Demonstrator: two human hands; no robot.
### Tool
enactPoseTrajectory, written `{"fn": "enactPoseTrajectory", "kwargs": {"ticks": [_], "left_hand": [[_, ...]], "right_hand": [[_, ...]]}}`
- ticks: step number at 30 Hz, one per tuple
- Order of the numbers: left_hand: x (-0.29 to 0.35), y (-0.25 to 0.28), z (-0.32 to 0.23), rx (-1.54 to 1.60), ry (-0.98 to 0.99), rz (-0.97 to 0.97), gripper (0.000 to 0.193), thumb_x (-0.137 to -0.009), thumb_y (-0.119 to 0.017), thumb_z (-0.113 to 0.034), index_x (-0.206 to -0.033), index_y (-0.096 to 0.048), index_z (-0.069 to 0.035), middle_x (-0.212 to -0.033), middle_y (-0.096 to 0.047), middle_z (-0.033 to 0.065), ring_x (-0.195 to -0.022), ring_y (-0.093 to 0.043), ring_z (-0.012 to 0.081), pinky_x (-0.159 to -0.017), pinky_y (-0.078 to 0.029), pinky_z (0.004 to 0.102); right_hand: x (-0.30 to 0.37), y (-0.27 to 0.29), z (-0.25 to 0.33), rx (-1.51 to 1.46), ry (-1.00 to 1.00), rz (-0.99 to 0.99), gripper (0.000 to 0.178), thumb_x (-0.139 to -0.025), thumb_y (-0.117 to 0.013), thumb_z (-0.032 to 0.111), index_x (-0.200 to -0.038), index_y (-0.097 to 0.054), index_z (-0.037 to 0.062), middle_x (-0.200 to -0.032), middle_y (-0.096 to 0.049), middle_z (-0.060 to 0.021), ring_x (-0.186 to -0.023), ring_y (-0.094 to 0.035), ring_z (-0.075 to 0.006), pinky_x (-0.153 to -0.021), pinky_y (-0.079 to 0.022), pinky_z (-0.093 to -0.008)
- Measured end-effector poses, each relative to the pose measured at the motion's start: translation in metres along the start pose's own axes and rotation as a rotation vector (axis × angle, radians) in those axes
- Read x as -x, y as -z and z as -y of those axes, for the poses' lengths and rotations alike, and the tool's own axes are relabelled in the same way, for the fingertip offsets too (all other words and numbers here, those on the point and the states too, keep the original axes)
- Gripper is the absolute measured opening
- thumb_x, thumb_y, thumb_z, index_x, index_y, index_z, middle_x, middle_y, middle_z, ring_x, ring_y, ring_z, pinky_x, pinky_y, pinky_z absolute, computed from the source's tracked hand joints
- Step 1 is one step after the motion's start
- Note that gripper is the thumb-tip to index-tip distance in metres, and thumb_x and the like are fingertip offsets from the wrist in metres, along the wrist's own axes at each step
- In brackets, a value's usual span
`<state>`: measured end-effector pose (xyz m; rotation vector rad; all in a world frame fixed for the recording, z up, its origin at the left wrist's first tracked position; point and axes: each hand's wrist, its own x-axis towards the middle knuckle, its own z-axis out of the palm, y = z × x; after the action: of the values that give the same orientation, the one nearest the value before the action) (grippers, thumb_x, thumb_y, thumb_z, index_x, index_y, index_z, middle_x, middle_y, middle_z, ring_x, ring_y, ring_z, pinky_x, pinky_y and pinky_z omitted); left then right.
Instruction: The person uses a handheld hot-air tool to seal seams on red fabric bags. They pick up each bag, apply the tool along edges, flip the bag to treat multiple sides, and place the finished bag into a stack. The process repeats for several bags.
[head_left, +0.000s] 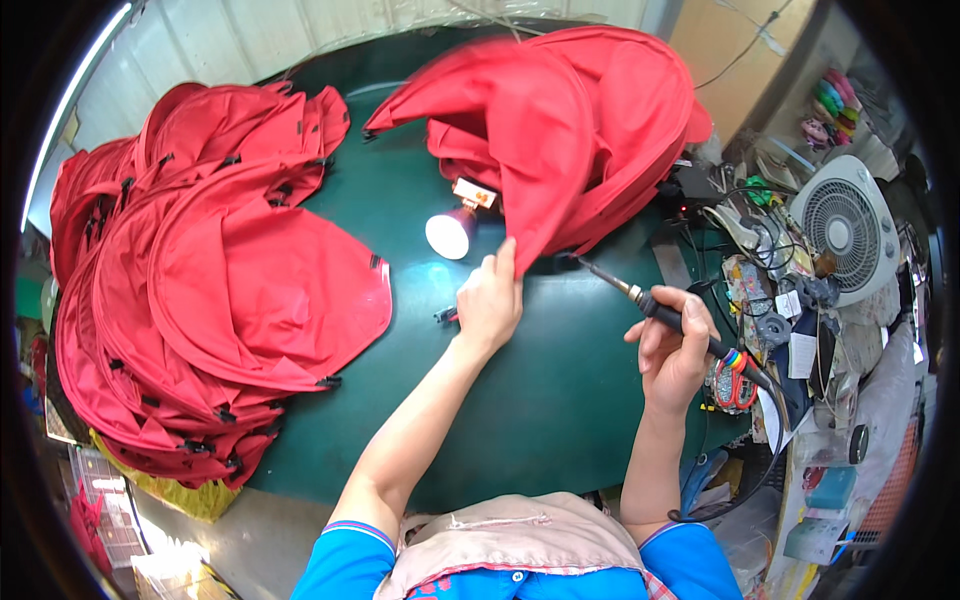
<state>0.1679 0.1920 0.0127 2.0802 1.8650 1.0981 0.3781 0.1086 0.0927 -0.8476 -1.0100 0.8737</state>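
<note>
My right hand (675,345) is wrapped round the black handle of a soldering iron (640,298), whose metal tip points up and left. The tip is beside a small black piece at the lower corner of a red fabric canopy (640,130); whether they touch I cannot tell. My left hand (490,300) pinches the canopy's lower edge just left of that corner. The canopy's upper left part is blurred. Close to my left hand, a lit bulb lamp (448,235) shines on the table. A small dark and red item (446,314) lies beside my left wrist.
A heap of red fabric canopies (230,270) with black clips covers the left of the green table (560,420). Along the right side are a white fan (842,225), red-handled scissors (733,388) and tangled cables. The iron's black cord (765,470) loops down beside my right forearm.
</note>
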Motion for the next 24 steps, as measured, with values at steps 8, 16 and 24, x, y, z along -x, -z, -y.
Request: {"fn": "enactPoseTrajectory", "kwargs": {"ticks": [8,16,24], "left_hand": [[-0.134,-0.002,-0.054,0.579,-0.145,-0.481,0.019,-0.104,-0.059,-0.023,-0.109,-0.068,-0.007,-0.088,-0.069,0.0199,-0.077,-0.068,0.0404,-0.065,-0.053,0.0392],[-0.143,-0.124,-0.088,0.341,-0.029,0.132,0.031,-0.102,-0.052,-0.045,-0.11,-0.066,-0.019,-0.092,-0.071,0.0215,-0.093,-0.067,0.0451,-0.077,-0.053,0.0557],[-0.007,-0.01,-0.015,0.437,-0.156,-0.314,0.043,-0.099,-0.062,-0.024,-0.136,-0.054,-0.002,-0.139,-0.053,0.0192,-0.127,-0.053,0.0349,-0.109,-0.04,0.0461]], "right_hand": [[0.005,0.022,-0.008,0.032,0.09,-0.243,0.045,-0.104,-0.041,0.028,-0.093,-0.065,-0.0082,-0.052,-0.049,-0.0045,-0.039,-0.041,-0.0089,-0.047,-0.047,-0.0241],[0.006,0.037,-0.024,0.102,0.166,-0.311,0.044,-0.102,-0.041,0.027,-0.091,-0.065,-0.0082,-0.055,-0.05,-0.006,-0.038,-0.041,-0.0098,-0.044,-0.047,-0.027],[0.008,0.007,-0.037,0.079,0.138,-0.15,0.051,-0.11,-0.034,0.039,-0.13,-0.051,-0.0042,-0.074,-0.063,-0.0113,-0.045,-0.042,-0.0096,-0.055,-0.048,-0.024]]}}
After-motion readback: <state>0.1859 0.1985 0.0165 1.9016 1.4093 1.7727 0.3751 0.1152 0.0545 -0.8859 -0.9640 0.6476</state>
